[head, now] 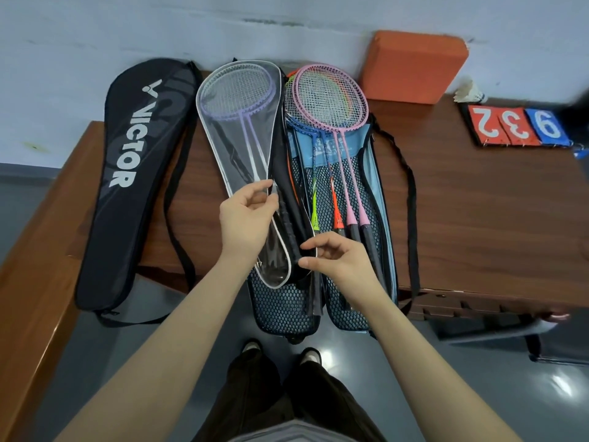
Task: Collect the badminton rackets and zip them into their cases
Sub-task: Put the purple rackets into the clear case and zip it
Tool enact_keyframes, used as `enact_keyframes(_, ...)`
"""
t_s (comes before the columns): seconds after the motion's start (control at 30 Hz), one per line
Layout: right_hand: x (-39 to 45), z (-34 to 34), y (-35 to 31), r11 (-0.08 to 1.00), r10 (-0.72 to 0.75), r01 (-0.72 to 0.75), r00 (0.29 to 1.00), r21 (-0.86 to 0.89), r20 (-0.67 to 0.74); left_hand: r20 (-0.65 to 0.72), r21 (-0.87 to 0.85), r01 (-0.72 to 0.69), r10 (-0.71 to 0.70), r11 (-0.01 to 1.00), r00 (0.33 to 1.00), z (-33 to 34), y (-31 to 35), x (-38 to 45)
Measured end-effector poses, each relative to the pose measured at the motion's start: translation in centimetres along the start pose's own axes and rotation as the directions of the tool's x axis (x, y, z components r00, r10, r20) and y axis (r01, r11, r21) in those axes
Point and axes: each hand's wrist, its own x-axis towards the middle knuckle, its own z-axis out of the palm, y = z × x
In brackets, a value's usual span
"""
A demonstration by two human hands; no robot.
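A clear white-edged racket case [223, 135] lies on the wooden table [478, 218] with purple rackets [242, 90] inside it. My left hand [247, 215] pinches the case's right edge at mid-length. Lower down, my right hand [334, 258] pinches the black rim of the same case near the handles. To the right, pink, blue, orange and green rackets [331, 100] lie on an open blue mesh-lined case [373, 193]. A black Victor case [134, 173] rests closed at the left.
An orange foam block [414, 65] stands at the back against the wall. A shuttlecock [471, 92] and red and blue number cards [516, 126] lie at the far right. Black shoulder straps [411, 202] trail over the table. My legs and shoes stand below the table edge.
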Motion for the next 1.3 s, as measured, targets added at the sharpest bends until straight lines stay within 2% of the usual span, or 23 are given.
enact_keyframes(0.13, -0.4, -2.1, -0.1, 1.0, -0.006, 0.007, 1.0, -0.007, 0.014, 0.073, 0.025, -0.013, 0.011, 1.0, 0.997, 1.6, -0.4, -0.7)
enact_keyframes(0.2, -0.7, -3.1, 0.2, 1.0, -0.016, 0.016, 1.0, 0.019, -0.026, 0.145, 0.048, -0.017, 0.01, 0.999, 0.989, 2.8, -0.8, -1.1)
enact_keyframes(0.27, -0.7, -3.8, 0.8, 1.0, -0.008, 0.01, 0.995, 0.022, -0.1, 0.267, 0.176, -0.096, 0.047, 0.98, 0.963, 3.8, -1.4, -1.4)
enact_keyframes(0.37, -0.4, -4.7, 2.2, 0.992, -0.023, 0.0, 0.984, -0.124, -0.177, 0.464, 0.444, -0.393, 0.168, 0.805, 0.87, 4.8, -3.2, -1.6)
enact_keyframes(0.53, 0.0, -6.0, 4.2, 0.951, -0.029, -0.04, 0.976, -0.305, -0.217, 0.654, 0.608, -0.586, 0.081, 0.536, 0.752, 4.8, -4.9, -2.0)
enact_keyframes(0.6, 0.5, -6.2, 4.5, 0.908, -0.01, -0.082, 0.976, -0.412, -0.217, 0.691, 0.607, -0.619, 0.054, 0.499, 0.721, 4.7, -5.3, -1.7)
enact_keyframes(0.7, 2.0, -5.8, 4.7, 0.827, -0.043, -0.108, 0.967, -0.551, -0.253, 0.665, 0.599, -0.601, 0.088, 0.529, 0.741, 4.5, -5.9, -0.5)
enact_keyframes(0.83, 6.1, -4.6, 4.3, 0.784, -0.122, -0.099, 0.944, -0.613, -0.307, 0.481, 0.67, -0.451, 0.118, 0.59, 0.869, 3.3, -5.9, 3.6)
enact_keyframes(0.93, 10.9, -2.9, 3.2, 0.721, -0.15, -0.103, 0.942, -0.685, -0.299, 0.374, 0.706, -0.343, 0.085, 0.619, 0.924, 1.9, -5.6, 8.2)
enact_keyframes(1.07, 17.7, -0.7, 1.3, 0.652, -0.132, -0.197, 0.921, -0.732, -0.366, 0.306, 0.728, -0.274, 0.059, 0.628, 0.95, 0.1, -5.2, 14.7)
enact_keyframes(1.17, 22.1, 0.4, 0.3, 0.618, -0.094, -0.264, 0.911, -0.741, -0.402, 0.268, 0.761, -0.25, 0.062, 0.598, 0.961, -1.3, -5.6, 19.3)
enact_keyframes(1.3, 26.6, 1.4, -0.5, 0.56, -0.051, -0.33, 0.902, -0.76, -0.429, 0.29, 0.8, -0.193, -0.083, 0.568, 0.953, -2.4, -6.9, 24.2)
